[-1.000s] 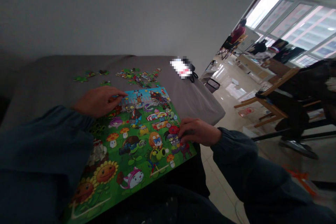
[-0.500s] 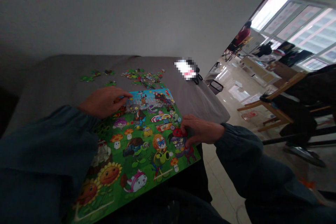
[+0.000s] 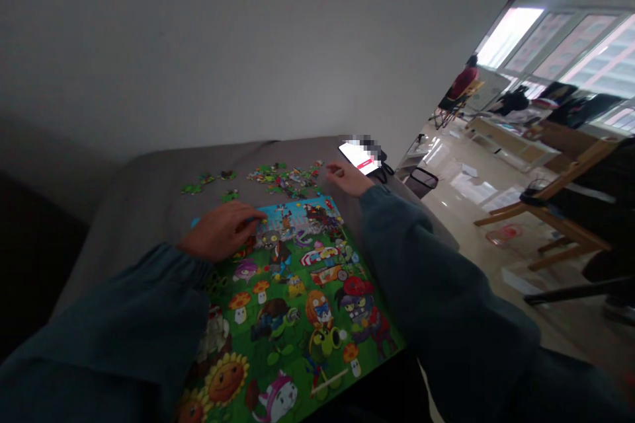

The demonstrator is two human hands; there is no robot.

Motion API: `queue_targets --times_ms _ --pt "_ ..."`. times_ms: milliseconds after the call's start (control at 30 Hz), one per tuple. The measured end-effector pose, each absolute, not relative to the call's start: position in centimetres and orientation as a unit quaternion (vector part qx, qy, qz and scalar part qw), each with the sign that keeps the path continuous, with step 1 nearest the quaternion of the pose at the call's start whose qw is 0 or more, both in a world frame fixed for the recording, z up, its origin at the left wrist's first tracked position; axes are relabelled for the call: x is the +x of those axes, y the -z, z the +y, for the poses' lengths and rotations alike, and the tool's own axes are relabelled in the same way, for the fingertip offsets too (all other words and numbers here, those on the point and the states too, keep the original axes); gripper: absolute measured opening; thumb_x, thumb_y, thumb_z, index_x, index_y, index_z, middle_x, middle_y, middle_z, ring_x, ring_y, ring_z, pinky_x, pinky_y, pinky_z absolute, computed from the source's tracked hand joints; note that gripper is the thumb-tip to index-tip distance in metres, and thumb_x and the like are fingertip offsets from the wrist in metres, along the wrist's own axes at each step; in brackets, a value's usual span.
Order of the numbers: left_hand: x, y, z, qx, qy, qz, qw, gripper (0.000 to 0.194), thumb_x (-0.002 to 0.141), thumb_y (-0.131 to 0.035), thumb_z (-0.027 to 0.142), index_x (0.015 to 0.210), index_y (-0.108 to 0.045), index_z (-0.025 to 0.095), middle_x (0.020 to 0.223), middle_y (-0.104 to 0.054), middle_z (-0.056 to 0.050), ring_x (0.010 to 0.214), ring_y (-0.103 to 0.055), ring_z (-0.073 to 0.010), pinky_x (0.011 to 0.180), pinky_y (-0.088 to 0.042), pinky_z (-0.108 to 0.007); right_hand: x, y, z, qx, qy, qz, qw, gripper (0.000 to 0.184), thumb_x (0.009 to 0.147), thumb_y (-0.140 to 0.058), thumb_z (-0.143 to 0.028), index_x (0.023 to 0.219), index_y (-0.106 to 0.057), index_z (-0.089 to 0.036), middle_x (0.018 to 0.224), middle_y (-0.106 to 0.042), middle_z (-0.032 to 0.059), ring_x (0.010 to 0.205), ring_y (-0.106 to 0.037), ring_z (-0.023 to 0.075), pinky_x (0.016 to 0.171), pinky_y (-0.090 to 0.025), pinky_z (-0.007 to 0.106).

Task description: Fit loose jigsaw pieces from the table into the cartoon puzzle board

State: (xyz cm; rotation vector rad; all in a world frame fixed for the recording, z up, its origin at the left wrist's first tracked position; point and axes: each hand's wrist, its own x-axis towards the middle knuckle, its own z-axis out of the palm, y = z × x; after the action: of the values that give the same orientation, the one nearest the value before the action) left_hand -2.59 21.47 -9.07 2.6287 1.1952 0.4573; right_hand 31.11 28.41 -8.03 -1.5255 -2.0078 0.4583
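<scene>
A puzzle board (image 3: 292, 370) with a green cartoon picture of plants and zombies lies in front of me, its far edge on a grey-covered table. My left hand (image 3: 223, 231) rests at the board's upper left, fingers curled and index fingertip by the blue strip. Whatever may be under those fingers is hidden. Over the table beyond the board's far right corner is my right hand (image 3: 350, 180), fingers loosely bent and apart, with nothing visible in them. Just left of it lies a heap of loose jigsaw pieces (image 3: 292, 180).
More pieces (image 3: 206, 180) are scattered at the back left of the grey tablecloth (image 3: 143, 211). A lit phone (image 3: 360, 157) with a dark object behind it lies near the right hand. Wooden chairs (image 3: 560, 211) and a seated person (image 3: 464, 82) are off to the right.
My right hand has left the board's right edge and moved forward, beside the loose pieces and phone. The left hand stays at the board's upper left. The view has tilted up slightly.
</scene>
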Motion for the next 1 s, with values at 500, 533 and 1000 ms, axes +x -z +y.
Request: queue_targets --times_ms 500,533,1000 --pt "-4.5 10.4 22.3 0.774 -0.153 0.614 -0.024 0.05 0.096 -0.035 0.047 0.13 -0.063 0.025 0.15 -0.048 -0.01 0.143 -0.035 -0.0367 0.109 -0.035 -0.061 28.9 13.0 32.4 -0.514 -0.115 -0.78 0.339 0.039 0.088 -0.066 -0.023 0.126 -0.068 -0.021 0.127 -0.066 0.0131 0.122 -0.053 0.0311 0.107 -0.039 0.053" --pt "-4.6 10.6 22.2 0.764 -0.14 0.63 -0.015 0.053 0.096 -0.033 0.05 0.135 -0.059 0.025 0.154 -0.044 -0.01 0.145 -0.031 -0.0373 0.11 -0.033 -0.062 28.9 12.9 32.4 -0.504 -0.134 -0.775 0.357 0.04 0.085 -0.069 -0.02 0.126 -0.068 -0.02 0.124 -0.067 0.0128 0.117 -0.056 0.0283 0.105 -0.042 0.048" --pt "4.0 5.8 30.4 0.834 -0.053 0.549 0.022 0.054 0.09 -0.048 0.064 0.124 -0.065 0.025 0.136 -0.058 -0.005 0.131 -0.048 -0.0304 0.102 -0.041 -0.043 32.5 12.6 32.4 -0.52 -0.216 -0.7 0.439 0.027 0.083 -0.063 -0.014 0.107 -0.073 -0.018 0.101 -0.068 0.0068 0.084 -0.063 0.017 0.085 -0.054 0.036"
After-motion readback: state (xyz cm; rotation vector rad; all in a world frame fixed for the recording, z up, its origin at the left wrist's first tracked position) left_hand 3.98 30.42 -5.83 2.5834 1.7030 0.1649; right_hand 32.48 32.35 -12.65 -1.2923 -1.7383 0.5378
